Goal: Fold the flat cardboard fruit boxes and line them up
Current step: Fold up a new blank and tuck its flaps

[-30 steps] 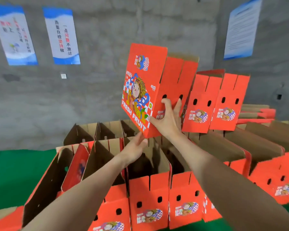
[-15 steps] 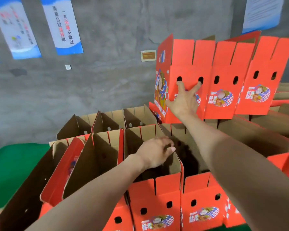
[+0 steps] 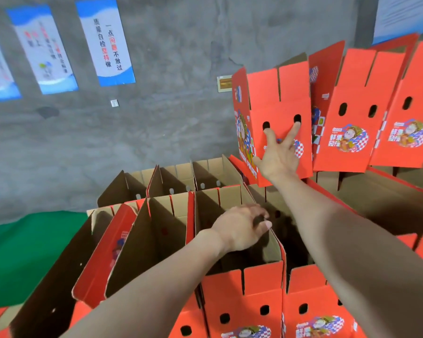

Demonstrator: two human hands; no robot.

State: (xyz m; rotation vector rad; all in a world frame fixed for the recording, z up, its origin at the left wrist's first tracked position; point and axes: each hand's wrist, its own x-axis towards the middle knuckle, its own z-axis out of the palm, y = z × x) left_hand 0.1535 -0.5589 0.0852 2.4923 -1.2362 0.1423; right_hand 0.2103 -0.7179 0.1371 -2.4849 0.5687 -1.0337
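Our right hand point(image 3: 279, 156) is spread flat on the folded box point(image 3: 287, 93), probably squaring it with the top row point(image 3: 352, 93). Left hand point(image 3: 239, 228) sits on a lower box point(image 3: 261, 276), can't tell if we're gripping.

Grey concrete wall point(image 3: 181, 130); blue-white posters point(image 3: 105, 42) hung on it; small plaque point(image 3: 224, 83), perhaps sign; green floor covering point(image 3: 22, 252).

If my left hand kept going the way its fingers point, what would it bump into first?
Left hand points rightward. Likely the brown box wall just beyond its fingertips; past that gap, the right forearm. Depth is unclear.
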